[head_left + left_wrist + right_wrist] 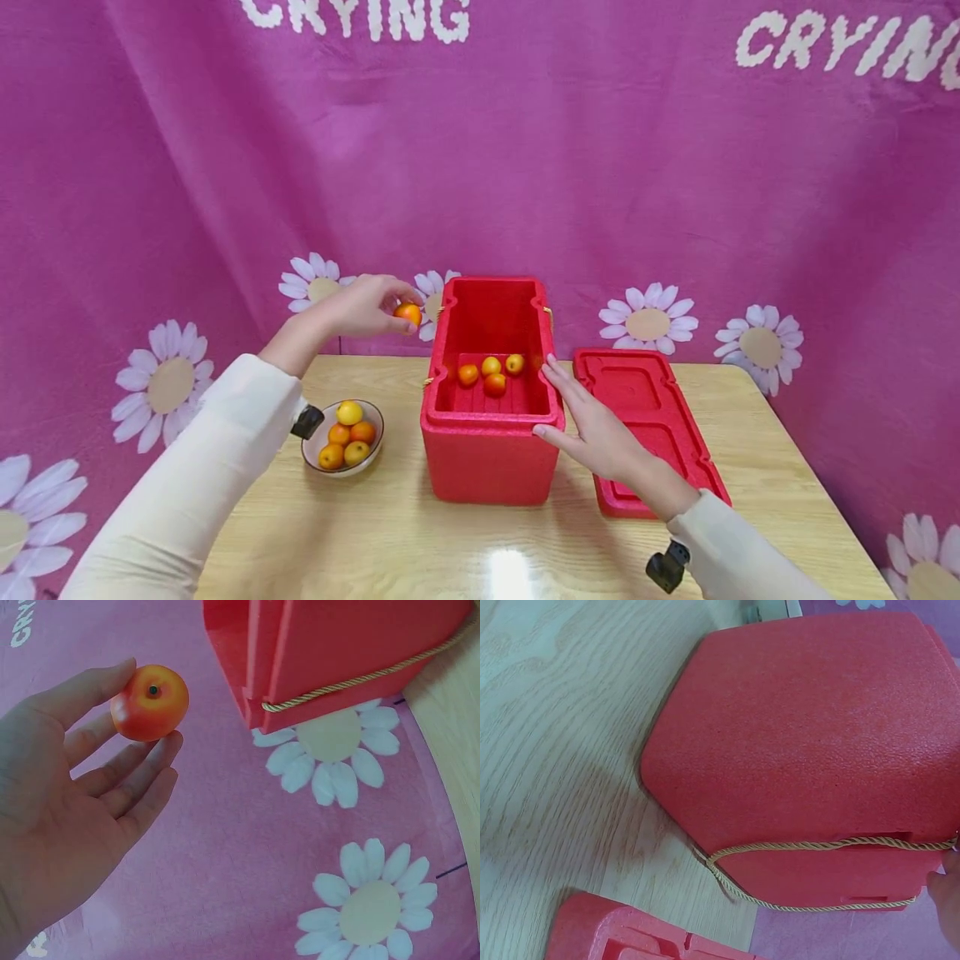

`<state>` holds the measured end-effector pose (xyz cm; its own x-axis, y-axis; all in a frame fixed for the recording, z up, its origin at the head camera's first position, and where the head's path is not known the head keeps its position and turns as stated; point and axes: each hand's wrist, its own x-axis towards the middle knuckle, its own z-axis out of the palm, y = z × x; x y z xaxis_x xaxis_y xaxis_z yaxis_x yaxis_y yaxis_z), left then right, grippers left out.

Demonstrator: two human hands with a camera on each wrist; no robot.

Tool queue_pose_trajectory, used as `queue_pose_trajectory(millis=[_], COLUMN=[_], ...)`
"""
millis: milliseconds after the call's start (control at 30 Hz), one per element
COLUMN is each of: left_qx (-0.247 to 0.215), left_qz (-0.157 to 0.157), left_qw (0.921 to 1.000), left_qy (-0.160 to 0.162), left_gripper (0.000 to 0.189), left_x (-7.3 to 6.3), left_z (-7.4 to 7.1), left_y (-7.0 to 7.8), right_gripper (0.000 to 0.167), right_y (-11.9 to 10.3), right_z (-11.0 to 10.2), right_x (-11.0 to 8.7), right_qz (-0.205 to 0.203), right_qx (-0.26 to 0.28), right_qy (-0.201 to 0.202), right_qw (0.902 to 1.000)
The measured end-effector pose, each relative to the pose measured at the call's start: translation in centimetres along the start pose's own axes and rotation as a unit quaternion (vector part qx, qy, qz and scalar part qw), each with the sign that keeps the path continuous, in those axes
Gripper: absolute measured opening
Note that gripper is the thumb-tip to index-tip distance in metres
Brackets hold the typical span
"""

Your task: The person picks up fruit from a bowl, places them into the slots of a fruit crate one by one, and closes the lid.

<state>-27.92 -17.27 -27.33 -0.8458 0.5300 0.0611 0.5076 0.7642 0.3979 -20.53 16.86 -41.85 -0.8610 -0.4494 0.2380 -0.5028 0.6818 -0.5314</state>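
My left hand (372, 307) holds a small red-and-yellow apple (154, 703) between thumb and fingers, raised at the left of a red foam box (487, 467). In the left wrist view the apple's dimple and dark stem end face the camera. Inside the box, several small fruits (494, 384), orange and yellow, lie on the floor. Fingers straight, my right hand (600, 437) rests at the box's right rim. Only a bit of that hand shows at the edge of the right wrist view, near the gold rope handle (802, 845).
Left of the box, a bowl (378, 429) with several orange and yellow fruits stands on the wooden table (375, 533). The red lid (675, 442) lies right of the box, beneath my right forearm. A purple cloth with daisies (480, 167) hangs behind the table.
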Motion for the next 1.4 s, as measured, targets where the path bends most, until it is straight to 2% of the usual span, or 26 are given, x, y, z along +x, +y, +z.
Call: queue_pose_trajectory(millis=[300,400,567,800,1100,1200,1333,1400], left_qx=[-0.016,-0.028,-0.048,-0.078,-0.096,-0.092,-0.084,-0.082], left_qz=[0.033,0.029,0.018,0.019,-0.014,-0.031,-0.058,-0.067], left_qw=[0.9993,0.9992,0.9985,0.9962,0.9918,0.9881,0.9776,0.9734], left_qy=[0.006,-0.003,-0.017,-0.036,-0.084,-0.120,-0.184,-0.203], left_gripper=[0.033,0.034,0.036,0.038,0.042,0.041,0.041,0.041], left_x=[2.0,2.5,4.2,6.7,9.9,10.6,11.4,11.8], left_z=[0.3,0.7,1.5,2.3,3.1,3.3,3.6,3.9], left_y=[1.4,1.7,2.7,4.1,5.1,5.1,4.8,4.6], right_gripper=[0.084,0.085,0.086,0.086,0.086,0.085,0.085,0.085], right_y=[0.4,0.3,0.2,0.3,0.5,0.5,0.6,0.6], right_z=[0.1,0.4,0.4,0.4,0.3,0.3,0.4,0.4], right_x=[0.2,0.3,0.1,0.1,0.3,0.3,0.4,0.3], right_qz=[-0.014,-0.013,-0.005,-0.002,0.000,-0.011,-0.018,-0.017], right_qx=[-0.001,0.000,0.004,0.007,0.003,0.000,-0.004,-0.003], right_qy=[0.007,0.003,0.000,0.001,0.005,0.006,0.005,0.005], right_qw=[0.9999,0.9999,1.0000,1.0000,1.0000,0.9999,0.9998,0.9998])
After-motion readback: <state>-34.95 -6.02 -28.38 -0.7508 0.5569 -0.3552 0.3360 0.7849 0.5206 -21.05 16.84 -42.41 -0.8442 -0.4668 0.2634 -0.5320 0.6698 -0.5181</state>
